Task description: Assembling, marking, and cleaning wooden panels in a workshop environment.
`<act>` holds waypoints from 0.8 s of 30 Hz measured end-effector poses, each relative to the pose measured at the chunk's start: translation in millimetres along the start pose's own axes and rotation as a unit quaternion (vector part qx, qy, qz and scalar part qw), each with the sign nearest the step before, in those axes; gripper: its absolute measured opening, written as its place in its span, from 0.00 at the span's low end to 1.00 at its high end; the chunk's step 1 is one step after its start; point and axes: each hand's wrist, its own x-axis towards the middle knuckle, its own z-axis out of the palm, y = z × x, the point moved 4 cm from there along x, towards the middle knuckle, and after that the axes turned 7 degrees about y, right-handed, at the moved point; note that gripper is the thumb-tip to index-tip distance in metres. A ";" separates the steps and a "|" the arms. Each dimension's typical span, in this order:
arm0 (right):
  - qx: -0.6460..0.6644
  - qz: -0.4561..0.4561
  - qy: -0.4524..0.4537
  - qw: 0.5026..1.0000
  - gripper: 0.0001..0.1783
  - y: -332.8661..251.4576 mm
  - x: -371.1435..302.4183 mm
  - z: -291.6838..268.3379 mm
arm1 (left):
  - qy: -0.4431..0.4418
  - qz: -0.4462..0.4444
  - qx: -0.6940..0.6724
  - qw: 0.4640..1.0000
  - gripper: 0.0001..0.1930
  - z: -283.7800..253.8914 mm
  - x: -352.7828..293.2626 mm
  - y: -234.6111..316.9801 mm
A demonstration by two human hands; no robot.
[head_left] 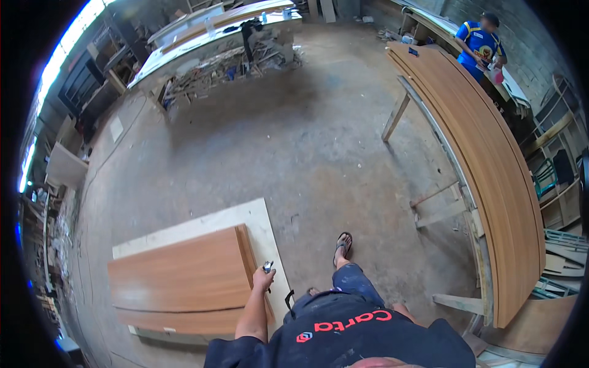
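Note:
My left hand (264, 279) is closed round a small silver and dark tool (268, 267), whose kind I cannot make out. It is held near the right end of a stack of brown wood-grain panels (184, 260). Those panels lie over a pale board (267, 236) low on the left. At the right edge of my dark shirt a bit of skin (405, 313) shows, perhaps my right hand or forearm; no fingers can be made out there.
Long brown panels (485, 172) lie stacked on a wooden stand (429, 116) at the right, with a small dark object (413, 52) on them. Behind them another person (478, 46) in blue holds something pink. A cluttered workbench (178, 58) stands at the back left.

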 end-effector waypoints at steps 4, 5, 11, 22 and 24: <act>-0.011 -0.033 -0.018 0.999 0.17 -46.0 80.9 -63.9 | -0.011 -0.033 0.003 0.999 0.16 22.3 69.8 72.0; -0.014 -0.047 -0.013 0.999 0.17 -65.3 106.7 -89.4 | 0.010 -0.013 0.000 1.000 0.16 26.6 82.2 92.0; 0.009 -0.146 0.118 0.982 0.15 -217.1 279.1 -295.5 | 0.003 -0.056 0.016 0.998 0.17 38.9 111.9 185.5; 0.049 -0.149 0.211 0.965 0.16 -418.5 499.2 -554.9 | 0.016 -0.176 -0.054 0.983 0.17 66.6 277.4 275.2; 0.007 -0.131 0.204 0.970 0.17 -433.7 519.4 -560.6 | 0.002 -0.180 -0.030 0.983 0.18 66.5 337.3 295.4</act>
